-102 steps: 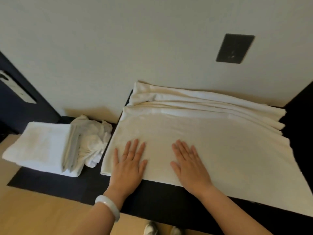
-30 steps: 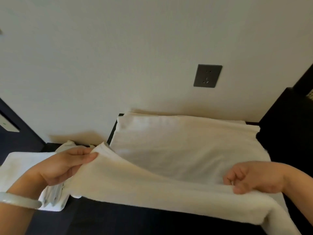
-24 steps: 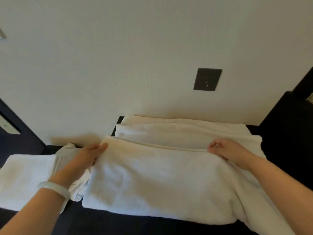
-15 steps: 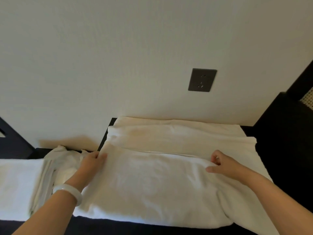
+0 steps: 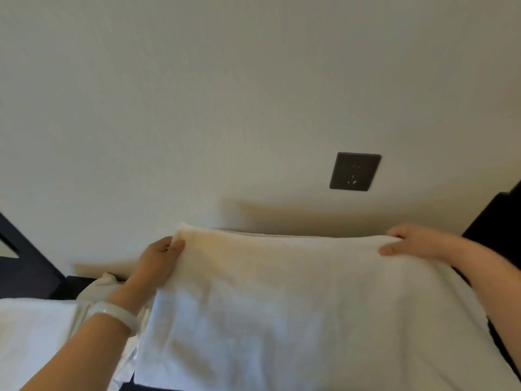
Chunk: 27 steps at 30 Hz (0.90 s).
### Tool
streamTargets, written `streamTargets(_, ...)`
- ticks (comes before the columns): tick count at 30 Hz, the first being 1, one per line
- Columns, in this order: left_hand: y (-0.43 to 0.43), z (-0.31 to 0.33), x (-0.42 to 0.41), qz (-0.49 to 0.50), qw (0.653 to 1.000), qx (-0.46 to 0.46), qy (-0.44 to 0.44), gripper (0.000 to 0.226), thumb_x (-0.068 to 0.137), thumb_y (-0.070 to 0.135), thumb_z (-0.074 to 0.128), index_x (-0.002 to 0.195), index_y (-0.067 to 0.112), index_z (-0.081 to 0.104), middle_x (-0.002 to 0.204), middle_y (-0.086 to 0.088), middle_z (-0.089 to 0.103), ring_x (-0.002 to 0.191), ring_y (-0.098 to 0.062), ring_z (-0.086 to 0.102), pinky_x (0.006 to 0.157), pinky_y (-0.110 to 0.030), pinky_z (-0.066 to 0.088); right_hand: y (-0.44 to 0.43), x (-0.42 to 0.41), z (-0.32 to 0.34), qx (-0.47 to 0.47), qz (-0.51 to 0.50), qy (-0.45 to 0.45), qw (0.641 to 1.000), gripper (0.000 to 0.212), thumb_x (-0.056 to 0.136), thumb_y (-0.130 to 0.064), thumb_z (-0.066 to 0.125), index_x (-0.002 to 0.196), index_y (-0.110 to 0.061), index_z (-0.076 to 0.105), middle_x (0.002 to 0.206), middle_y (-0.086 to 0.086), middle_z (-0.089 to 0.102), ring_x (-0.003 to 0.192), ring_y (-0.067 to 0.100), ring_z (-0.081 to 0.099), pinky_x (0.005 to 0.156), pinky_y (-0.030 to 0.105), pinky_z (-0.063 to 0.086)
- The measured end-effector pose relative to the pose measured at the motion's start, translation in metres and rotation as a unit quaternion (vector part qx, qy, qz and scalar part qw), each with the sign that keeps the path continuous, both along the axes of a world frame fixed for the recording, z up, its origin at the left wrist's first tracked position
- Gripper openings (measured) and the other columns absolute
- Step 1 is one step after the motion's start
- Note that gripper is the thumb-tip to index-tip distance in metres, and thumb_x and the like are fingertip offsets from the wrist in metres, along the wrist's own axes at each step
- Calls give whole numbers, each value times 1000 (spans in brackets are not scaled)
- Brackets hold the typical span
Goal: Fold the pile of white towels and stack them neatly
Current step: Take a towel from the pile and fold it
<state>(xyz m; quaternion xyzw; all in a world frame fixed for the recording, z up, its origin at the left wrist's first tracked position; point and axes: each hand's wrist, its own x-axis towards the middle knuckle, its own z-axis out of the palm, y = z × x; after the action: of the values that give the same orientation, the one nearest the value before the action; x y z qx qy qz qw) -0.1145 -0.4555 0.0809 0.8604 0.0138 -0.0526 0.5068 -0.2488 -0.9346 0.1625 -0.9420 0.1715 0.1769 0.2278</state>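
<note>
Both hands pinch the far edge of the big white towel, left hand at its left corner and right hand at its right (thumbs on top), close to the wall, beside a folded towel at left.

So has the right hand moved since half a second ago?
Yes. The right hand carried the towel edge away from the person, toward the wall socket.

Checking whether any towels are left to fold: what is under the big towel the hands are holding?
The big towel, gripped by left hand and right hand, hides everything under it. Only a thin white edge shows behind.
</note>
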Motion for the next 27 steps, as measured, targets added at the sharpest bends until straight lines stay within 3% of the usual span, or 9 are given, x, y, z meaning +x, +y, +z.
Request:
streamTargets(2, -17, -21, 18, -6, 997, 73, 2, 23, 101, 27, 53, 88, 10, 64, 77, -6, 64, 76, -28, 58, 67, -34, 41, 8, 27, -34, -56, -7, 0, 998, 41, 95, -32, 65, 126, -6, 61, 137, 11, 58, 121, 24, 55, 84, 24, 37)
streamTargets(5, -34, -61, 29, 2, 991, 129, 37, 31, 100, 25, 52, 73, 11, 48, 69, -5, 53, 70, -30, 52, 65, -37, 39, 22, 44, -95, -76, -18, 1, 997, 45, 100, -41, 55, 133, -12, 55, 142, 10, 54, 128, 26, 51, 95, 28, 39)
streamTargets(8, -36, -78, 27, 42, 989, 143, 6, 36, 101, 29, 51, 71, 11, 42, 67, -6, 53, 64, -24, 49, 60, -38, 34, 30, 37, -128, -153, -23, -65, 986, 38, 103, -46, 42, 122, -18, 59, 125, 7, 66, 117, 27, 59, 95, 35, 38)
streamTargets(10, -36, -79, 19, 58, 988, 141, -26, 36, 101, 31, 50, 74, 9, 43, 65, -8, 54, 60, -23, 48, 55, -37, 29, 32, 27, -143, -204, -10, -174, 963, 38, 102, -45, 36, 95, -17, 60, 94, 8, 71, 92, 32, 65, 83, 39, 39)
streamTargets(12, -37, -79, 6, 55, 986, 147, -49, 33, 101, 33, 48, 80, 7, 44, 62, -8, 54, 57, -25, 46, 54, -38, 27, 35, 11, -163, -248, 18, -254, 935, 39, 96, -43, 34, 78, -16, 55, 69, 6, 61, 70, 34, 61, 71, 42, 36)
streamTargets(16, -28, -83, -21, 42, 984, 154, -75, 28, 101, 31, 49, 84, 8, 45, 61, -3, 52, 59, -26, 45, 56, -38, 31, 48, -19, -175, -300, 35, -275, 913, 31, 90, -35, 39, 76, -14, 57, 67, 5, 52, 64, 32, 55, 66, 42, 29)
streamTargets(21, 1, -90, -69, 28, 985, 154, -74, 26, 99, 33, 53, 77, 22, 43, 62, 0, 56, 60, -24, 53, 58, -41, 44, 64, -78, -182, -304, 64, -323, 894, 29, 89, -34, 41, 77, -13, 59, 71, 3, 53, 65, 31, 56, 68, 42, 31)
streamTargets(24, 16, -87, -100, 26, 986, 151, -64, 27, 98, 32, 55, 75, 21, 44, 61, 0, 56, 61, -24, 54, 59, -41, 44, 71, -109, -181, -280, 66, -312, 906, 30, 88, -35, 43, 76, -13, 60, 69, 3, 55, 62, 31, 57, 68, 42, 31)
streamTargets(27, 28, -82, -119, 21, 989, 143, -41, 27, 97, 32, 57, 76, 16, 51, 63, 0, 59, 63, -20, 56, 61, -38, 45, 67, -128, -173, -223, 64, -235, 944, 30, 93, -42, 38, 76, -23, 54, 64, -9, 54, 59, 23, 55, 66, 36, 32)
